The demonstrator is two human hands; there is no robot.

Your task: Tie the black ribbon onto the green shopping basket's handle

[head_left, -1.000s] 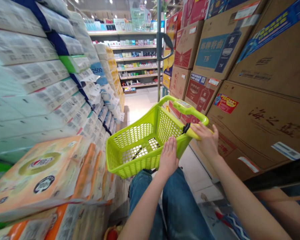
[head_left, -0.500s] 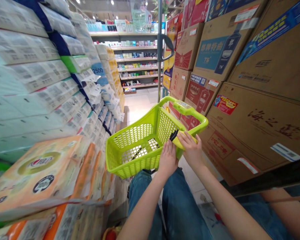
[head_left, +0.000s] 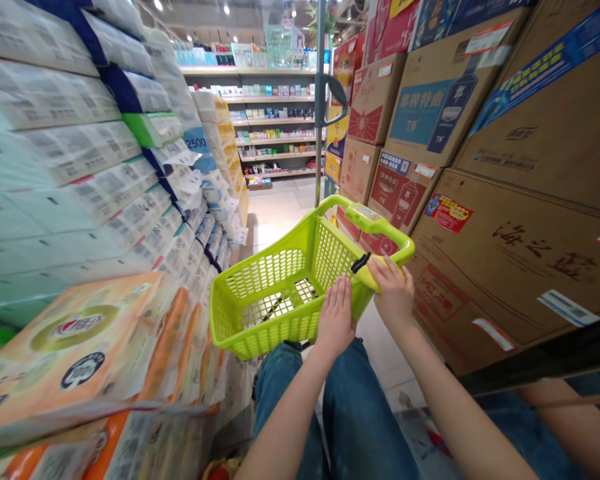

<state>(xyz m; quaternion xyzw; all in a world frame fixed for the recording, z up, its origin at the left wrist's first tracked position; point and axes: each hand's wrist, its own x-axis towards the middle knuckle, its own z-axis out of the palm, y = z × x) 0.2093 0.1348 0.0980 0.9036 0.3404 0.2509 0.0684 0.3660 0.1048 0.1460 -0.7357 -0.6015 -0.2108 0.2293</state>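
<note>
A lime-green shopping basket [head_left: 265, 293] with a looped handle [head_left: 387, 230] stands in front of my knees, tilted in view. On its near rim, my left hand [head_left: 337, 317] lies with fingers extended and nothing in its grasp. My right hand [head_left: 393, 290] is wrapped round a yellow cloth [head_left: 373, 275] with a black end, pressed against the basket's side below the handle. Through the basket's holes the pale floor shows. The underside of the cloth is hidden by my right fingers.
Stacked tissue packs [head_left: 80, 147] line the left, with an orange pack [head_left: 75, 347] nearer. Brown cartons [head_left: 530, 233] rise on the right. A grey pole [head_left: 321, 100] stands behind the basket; stocked shelves [head_left: 275, 121] are beyond the pale aisle floor [head_left: 275, 207].
My right hand has slid right with the yellow cloth, along the basket's rim and away from my left hand. My left hand has stayed nearly in place.
</note>
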